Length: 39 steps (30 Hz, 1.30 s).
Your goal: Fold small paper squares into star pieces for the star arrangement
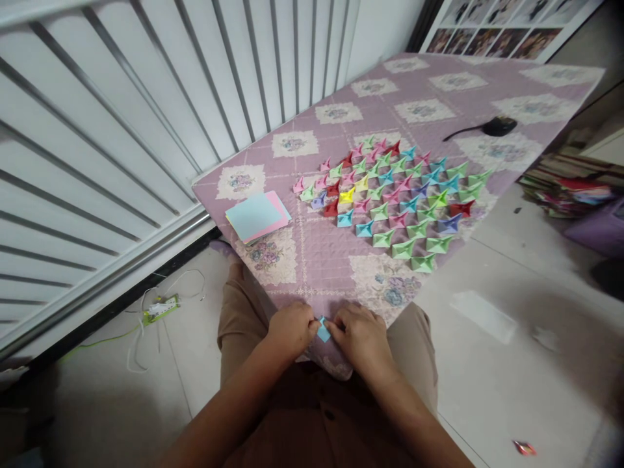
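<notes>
A small folded piece of light blue paper (324, 330) lies between my hands at the near corner of the table. My left hand (294, 328) has its fingers closed on the paper's left edge. On the right edge, the thumb and curled fingers of my right hand (359, 331) pinch the same piece. Beyond my hands, several folded paper shapes (379, 211) in green, pink, blue, red and yellow stand in close rows. To the left lies a stack of square paper sheets (256, 218), light blue on top with pink beneath.
The table wears a purple floral cloth (326, 250). A black object with a cord (498, 126) lies at its far right. White slatted railing (146, 84) borders the left side. A power strip (160, 309) with cables is on the floor.
</notes>
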### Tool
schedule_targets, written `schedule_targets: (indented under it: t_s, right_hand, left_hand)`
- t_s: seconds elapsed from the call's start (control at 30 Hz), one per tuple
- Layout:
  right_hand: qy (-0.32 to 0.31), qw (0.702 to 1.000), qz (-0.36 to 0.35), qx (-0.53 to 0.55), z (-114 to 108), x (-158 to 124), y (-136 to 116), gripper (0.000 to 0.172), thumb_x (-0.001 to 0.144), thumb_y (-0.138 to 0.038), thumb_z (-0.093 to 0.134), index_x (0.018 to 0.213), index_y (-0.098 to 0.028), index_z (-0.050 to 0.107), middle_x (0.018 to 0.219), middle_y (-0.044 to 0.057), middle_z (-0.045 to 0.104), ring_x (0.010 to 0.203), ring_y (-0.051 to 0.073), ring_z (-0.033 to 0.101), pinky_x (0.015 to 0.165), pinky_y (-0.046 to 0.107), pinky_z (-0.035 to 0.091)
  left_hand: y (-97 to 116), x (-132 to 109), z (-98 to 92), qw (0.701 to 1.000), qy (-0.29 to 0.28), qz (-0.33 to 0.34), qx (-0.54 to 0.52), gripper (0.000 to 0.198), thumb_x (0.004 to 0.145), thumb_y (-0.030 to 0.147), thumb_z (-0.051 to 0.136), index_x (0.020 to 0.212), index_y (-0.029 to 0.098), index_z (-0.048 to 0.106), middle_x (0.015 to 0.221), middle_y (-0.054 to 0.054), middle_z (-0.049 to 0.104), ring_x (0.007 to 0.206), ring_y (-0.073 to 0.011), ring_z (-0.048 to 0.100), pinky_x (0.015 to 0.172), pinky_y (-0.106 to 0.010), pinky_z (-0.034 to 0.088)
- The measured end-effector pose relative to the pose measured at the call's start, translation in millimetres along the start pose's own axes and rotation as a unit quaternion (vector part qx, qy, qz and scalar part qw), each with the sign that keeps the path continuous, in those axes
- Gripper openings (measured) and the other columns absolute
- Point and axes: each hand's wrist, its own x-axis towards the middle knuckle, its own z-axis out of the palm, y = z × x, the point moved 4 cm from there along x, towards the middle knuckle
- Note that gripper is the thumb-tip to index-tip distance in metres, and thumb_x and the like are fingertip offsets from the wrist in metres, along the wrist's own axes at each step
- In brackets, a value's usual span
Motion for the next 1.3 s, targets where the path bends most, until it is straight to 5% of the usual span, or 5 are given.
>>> schedule_targets:
  t_s: [0.33, 0.9, 1.1, 1.3]
  right_hand:
    - [0.055, 0.998, -0.011, -0.018, 2.3, -2.6, 5.0, 0.025, 0.082, -0.038, 0.062, 0.063, -0.022, 0.057, 0.073, 0.002, 0.061, 0.077, 0.019, 0.050, 0.066, 0.032, 0.024]
    - [-0.011, 0.999, 0.040, -0.034, -7.5, 7.8, -4.8, 0.024, 0.077, -0.043, 0.068, 0.071, -0.021, 0.060, 0.082, 0.004, 0.064, 0.086, 0.023, 0.053, 0.072, 0.034, 0.028]
    - [-0.011, 0.994, 0.083, -0.065, -4.2, 11.9, -2.6, 0.042, 0.072, -0.046, 0.069, 0.105, -0.022, 0.059, 0.113, 0.009, 0.059, 0.108, 0.030, 0.048, 0.088, 0.046, 0.031]
    - [-0.035, 0.995, 0.092, -0.032, 8.6, 14.3, 3.9, 0.046, 0.077, -0.044, 0.063, 0.116, -0.022, 0.054, 0.149, 0.011, 0.030, 0.138, 0.033, 0.018, 0.101, 0.059, 0.021]
  left_hand:
    - [0.7, 3.4, -7.6, 0.999, -0.040, 0.005, 0.022, 0.023, 0.086, 0.038, 0.053, 0.095, 0.019, 0.062, 0.094, -0.008, 0.068, 0.086, -0.0237, 0.065, 0.068, -0.030, 0.045]
    - [-2.5, 6.7, -11.2, 0.997, -0.066, 0.029, 0.019, 0.023, 0.082, 0.039, 0.056, 0.090, 0.020, 0.066, 0.092, -0.006, 0.070, 0.087, -0.0231, 0.065, 0.070, -0.029, 0.045]
    - [-3.3, 9.2, -12.8, 0.993, -0.110, 0.038, 0.022, 0.024, 0.083, 0.039, 0.055, 0.094, 0.020, 0.065, 0.096, -0.007, 0.069, 0.089, -0.0231, 0.064, 0.071, -0.029, 0.046]
    - [-3.4, 11.2, -9.1, 0.991, -0.111, 0.062, 0.051, 0.025, 0.085, 0.037, 0.054, 0.099, 0.018, 0.062, 0.101, -0.009, 0.067, 0.092, -0.0261, 0.063, 0.075, -0.034, 0.047]
